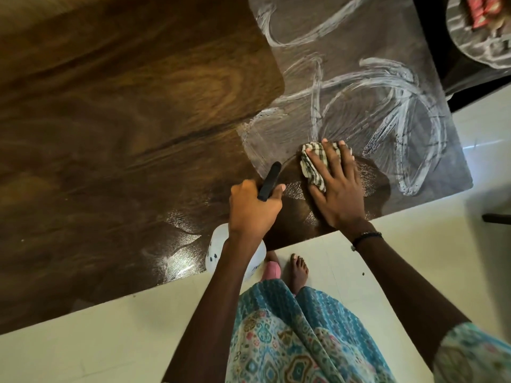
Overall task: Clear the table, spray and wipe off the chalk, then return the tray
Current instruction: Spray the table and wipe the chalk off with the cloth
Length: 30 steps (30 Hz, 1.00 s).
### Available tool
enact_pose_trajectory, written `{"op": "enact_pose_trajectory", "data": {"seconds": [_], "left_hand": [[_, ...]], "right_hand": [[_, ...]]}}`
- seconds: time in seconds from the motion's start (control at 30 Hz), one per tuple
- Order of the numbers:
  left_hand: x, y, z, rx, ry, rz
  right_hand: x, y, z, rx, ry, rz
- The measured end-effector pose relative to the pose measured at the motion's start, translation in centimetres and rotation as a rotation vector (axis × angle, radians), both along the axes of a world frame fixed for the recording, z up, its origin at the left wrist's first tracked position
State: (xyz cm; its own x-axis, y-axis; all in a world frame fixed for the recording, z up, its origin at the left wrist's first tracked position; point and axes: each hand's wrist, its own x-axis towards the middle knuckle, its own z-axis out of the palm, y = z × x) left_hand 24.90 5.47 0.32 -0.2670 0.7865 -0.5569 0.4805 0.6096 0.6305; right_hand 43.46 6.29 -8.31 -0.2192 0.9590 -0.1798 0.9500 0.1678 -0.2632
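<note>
Chalk (387,106) covers the table's (110,134) far right corner — flat-fingered right hand (336,186) presses striped cloth (312,167); left hand (253,208) grips spray bottle (237,255). Wet wiping may smear — not lift.

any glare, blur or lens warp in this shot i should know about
Head view: the wide lens bows the table edges; wet glare streaks sit near the spray bottle in the left hand; the tray at top right is soft; the right hand on the cloth is slightly motion-blurred.
</note>
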Motion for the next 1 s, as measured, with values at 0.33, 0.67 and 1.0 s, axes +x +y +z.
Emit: {"op": "enact_pose_trajectory", "data": {"seconds": [0.33, 0.67, 1.0], "left_hand": [[-1.9, 1.4, -0.3, -0.044, 0.007, 0.05], [-3.5, 1.9, 1.1, -0.025, -0.023, 0.08], [-4.9, 2.8, 0.9, -0.013, -0.027, 0.021]], "right_hand": [[0.0, 0.7, -0.3, 0.036, 0.018, 0.012], [-8.6, 4.8, -0.9, 0.075, 0.025, 0.235], [0.3, 3.0, -0.5, 0.065, -0.038, 0.162]]}}
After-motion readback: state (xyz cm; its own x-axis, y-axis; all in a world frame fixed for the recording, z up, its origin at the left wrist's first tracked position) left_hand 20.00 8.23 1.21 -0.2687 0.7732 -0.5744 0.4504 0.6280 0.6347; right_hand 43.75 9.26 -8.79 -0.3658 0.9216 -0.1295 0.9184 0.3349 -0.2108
